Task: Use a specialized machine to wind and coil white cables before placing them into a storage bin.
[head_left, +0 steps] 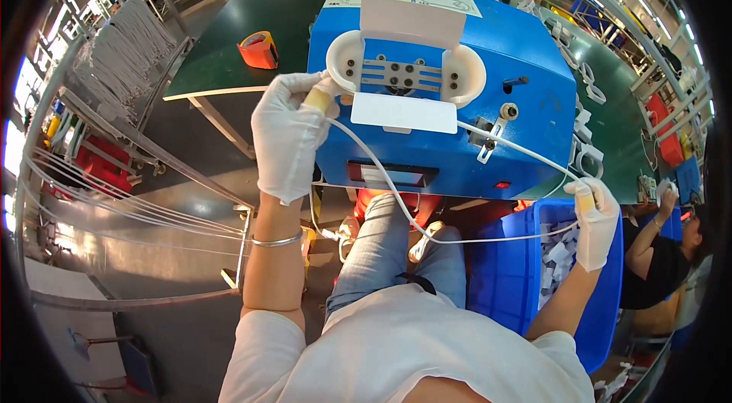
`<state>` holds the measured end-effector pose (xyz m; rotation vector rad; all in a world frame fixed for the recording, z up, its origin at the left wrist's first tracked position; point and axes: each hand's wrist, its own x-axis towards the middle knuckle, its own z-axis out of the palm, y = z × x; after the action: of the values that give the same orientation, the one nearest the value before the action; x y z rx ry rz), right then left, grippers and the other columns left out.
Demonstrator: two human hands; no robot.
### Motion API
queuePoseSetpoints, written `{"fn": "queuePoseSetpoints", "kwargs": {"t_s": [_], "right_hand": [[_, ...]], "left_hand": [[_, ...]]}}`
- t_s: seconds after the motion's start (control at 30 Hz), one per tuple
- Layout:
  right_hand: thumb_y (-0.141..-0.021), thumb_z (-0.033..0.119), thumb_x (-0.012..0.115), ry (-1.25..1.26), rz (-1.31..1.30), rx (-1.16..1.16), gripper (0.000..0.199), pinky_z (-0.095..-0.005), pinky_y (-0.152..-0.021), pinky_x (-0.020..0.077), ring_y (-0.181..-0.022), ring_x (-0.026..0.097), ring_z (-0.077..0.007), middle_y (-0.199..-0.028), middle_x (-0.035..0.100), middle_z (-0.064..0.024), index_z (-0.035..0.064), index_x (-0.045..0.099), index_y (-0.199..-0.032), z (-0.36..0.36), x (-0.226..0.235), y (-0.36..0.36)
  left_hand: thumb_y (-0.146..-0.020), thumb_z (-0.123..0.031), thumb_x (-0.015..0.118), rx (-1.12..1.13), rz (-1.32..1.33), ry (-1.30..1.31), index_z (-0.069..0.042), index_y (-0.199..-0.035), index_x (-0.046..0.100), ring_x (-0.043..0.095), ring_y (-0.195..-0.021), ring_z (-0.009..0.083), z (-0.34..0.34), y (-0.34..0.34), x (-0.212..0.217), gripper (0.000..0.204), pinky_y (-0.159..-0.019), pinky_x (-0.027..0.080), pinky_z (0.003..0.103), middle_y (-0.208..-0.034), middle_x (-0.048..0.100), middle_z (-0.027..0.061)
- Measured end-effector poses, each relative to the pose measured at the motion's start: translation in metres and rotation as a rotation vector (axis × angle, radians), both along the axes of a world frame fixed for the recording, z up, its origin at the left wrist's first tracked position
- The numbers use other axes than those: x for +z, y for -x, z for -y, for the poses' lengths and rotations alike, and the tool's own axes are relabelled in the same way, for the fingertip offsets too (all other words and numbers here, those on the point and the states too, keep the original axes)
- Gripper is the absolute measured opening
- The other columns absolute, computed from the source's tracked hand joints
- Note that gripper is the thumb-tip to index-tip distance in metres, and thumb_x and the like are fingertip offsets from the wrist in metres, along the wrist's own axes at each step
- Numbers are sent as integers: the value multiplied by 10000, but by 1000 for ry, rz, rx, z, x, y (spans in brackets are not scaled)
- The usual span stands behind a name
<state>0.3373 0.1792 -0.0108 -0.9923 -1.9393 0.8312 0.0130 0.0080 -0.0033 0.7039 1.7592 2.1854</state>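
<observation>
My left hand, in a white glove with a yellowish wrap on one finger, is closed at the left white cup of the winding head. A white cable leaves its fingers and sags across above my lap to my right hand. That hand, gloved alike, pinches the cable above a blue bin. Another cable stretch runs from near my right hand up to a small metal bracket on the blue machine. The cable's end at my left fingers is hidden.
A blue bin with white pieces stands at my right. An orange-red tape measure lies on the green table. Coiled white cables lie right of the machine. Two other people are nearby: one across the table, one at far right.
</observation>
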Motion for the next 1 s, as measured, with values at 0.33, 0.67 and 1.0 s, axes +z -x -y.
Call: {"fn": "queuePoseSetpoints", "kwargs": {"t_s": [0.33,0.67,1.0], "right_hand": [[-904,210,549,-162,118,-165,192,-186,-459,216,-523,327,-12,-669,486,59,56,636,-827,-65,39,-5],[-861,162,575,-241,236,47,182,-210,-576,368,-626,463,-62,-712,594,5,4,661,-832,-132,42,39],[-896,234,606,-43,48,-55,203,-174,-421,185,-462,298,14,-572,424,83,53,647,-815,-102,42,-2]], "left_hand": [[-849,-46,669,181,-557,33,5,-884,539,574,-725,54,-4,0,-19,144,-645,476,208,-810,637,40],[-863,2,597,82,-214,23,-24,-1351,436,465,-652,43,30,-9,-24,514,-619,400,189,-724,524,-13],[-871,-24,557,-143,-51,81,51,-1194,554,519,-643,49,66,-22,-37,332,-558,422,173,-925,608,45]]}}
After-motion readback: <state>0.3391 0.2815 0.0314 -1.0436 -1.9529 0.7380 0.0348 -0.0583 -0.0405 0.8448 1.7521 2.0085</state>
